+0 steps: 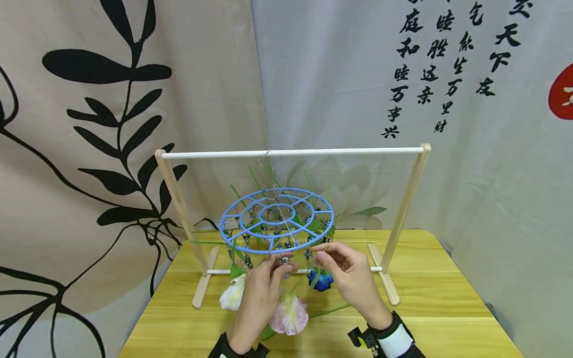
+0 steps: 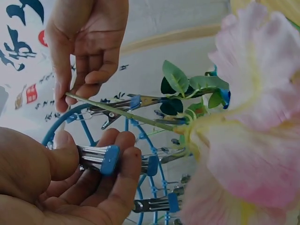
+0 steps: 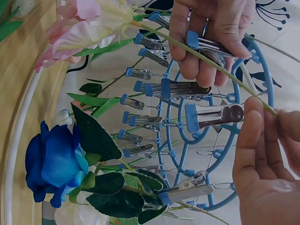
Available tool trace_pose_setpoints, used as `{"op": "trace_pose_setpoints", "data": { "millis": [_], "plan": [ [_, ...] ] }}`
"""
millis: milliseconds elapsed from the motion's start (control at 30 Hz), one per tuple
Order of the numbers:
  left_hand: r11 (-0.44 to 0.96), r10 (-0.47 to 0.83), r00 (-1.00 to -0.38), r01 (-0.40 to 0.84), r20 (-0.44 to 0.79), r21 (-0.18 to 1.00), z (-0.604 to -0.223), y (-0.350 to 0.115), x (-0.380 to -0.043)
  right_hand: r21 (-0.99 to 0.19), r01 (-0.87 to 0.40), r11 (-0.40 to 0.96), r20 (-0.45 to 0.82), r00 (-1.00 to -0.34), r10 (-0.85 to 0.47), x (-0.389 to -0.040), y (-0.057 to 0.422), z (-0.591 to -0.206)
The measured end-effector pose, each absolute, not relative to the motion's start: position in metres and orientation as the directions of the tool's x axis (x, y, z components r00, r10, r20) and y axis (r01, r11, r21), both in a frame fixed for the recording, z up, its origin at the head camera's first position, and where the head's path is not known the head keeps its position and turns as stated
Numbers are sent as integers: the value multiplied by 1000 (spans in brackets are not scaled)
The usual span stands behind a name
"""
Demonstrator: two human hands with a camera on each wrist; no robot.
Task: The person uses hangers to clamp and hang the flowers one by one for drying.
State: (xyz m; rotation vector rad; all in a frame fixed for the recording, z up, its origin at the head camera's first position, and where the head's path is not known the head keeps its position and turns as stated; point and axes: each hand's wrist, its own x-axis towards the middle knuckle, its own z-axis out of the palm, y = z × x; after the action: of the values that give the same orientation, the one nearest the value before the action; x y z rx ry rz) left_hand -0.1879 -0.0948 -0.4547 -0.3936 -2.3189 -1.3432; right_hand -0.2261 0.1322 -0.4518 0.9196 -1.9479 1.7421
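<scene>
My left hand (image 1: 263,284) holds a metal clip (image 2: 99,158) with blue tips between thumb and fingers, at the near rim of a round blue clip hanger (image 1: 270,252). In the right wrist view the clip's tips look closed. My right hand (image 1: 351,273) pinches the end of a green stem (image 3: 206,60) between thumb and forefinger. That stem carries a pink and cream artificial flower (image 1: 290,314), hanging below my hands, and it passes beside the clip, in front of the left fingers. A blue rose (image 3: 54,164) hangs from a neighbouring clip (image 3: 187,192), near my right hand.
The hanger hangs by a hook (image 1: 264,158) from a white rod (image 1: 313,151) on a wooden stand (image 1: 409,199). Several more clips dangle underneath, some gripping stems. A white flower (image 1: 233,293) hangs at the left. Below is a wooden table (image 1: 447,308); cloth curtains (image 1: 322,74) stand behind.
</scene>
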Motion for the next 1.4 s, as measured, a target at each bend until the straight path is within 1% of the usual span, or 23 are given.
{"op": "trace_pose_setpoints", "data": {
  "millis": [233,467,600,733,967,1100,1267,1400],
  "plan": [
    [455,27,-888,419,459,786,-450,-94,-190,-727,-686,10,665,-708,-236,-226,127,-450],
    [503,21,-888,406,459,763,-446,-96,-189,-733,-680,26,655,-716,-243,-225,126,-448],
    [502,32,-889,409,456,762,-445,-98,-188,-729,-683,39,656,-714,-245,-226,125,-449],
    [484,10,-896,393,444,782,-444,-98,-188,-727,-686,31,660,-711,-242,-226,123,-450],
    [347,-47,-928,332,370,877,-446,-99,-191,-735,-678,-3,659,-713,-239,-225,120,-448],
    [244,-95,-937,305,336,920,-449,-98,-192,-717,-697,-8,679,-697,-231,-225,120,-449],
    [109,-144,-938,302,316,947,-450,-96,-192,-706,-708,-4,692,-689,-218,-226,121,-452],
    [59,-170,-931,318,324,946,-450,-96,-192,-713,-701,1,687,-698,-202,-225,122,-452]
  ]
}}
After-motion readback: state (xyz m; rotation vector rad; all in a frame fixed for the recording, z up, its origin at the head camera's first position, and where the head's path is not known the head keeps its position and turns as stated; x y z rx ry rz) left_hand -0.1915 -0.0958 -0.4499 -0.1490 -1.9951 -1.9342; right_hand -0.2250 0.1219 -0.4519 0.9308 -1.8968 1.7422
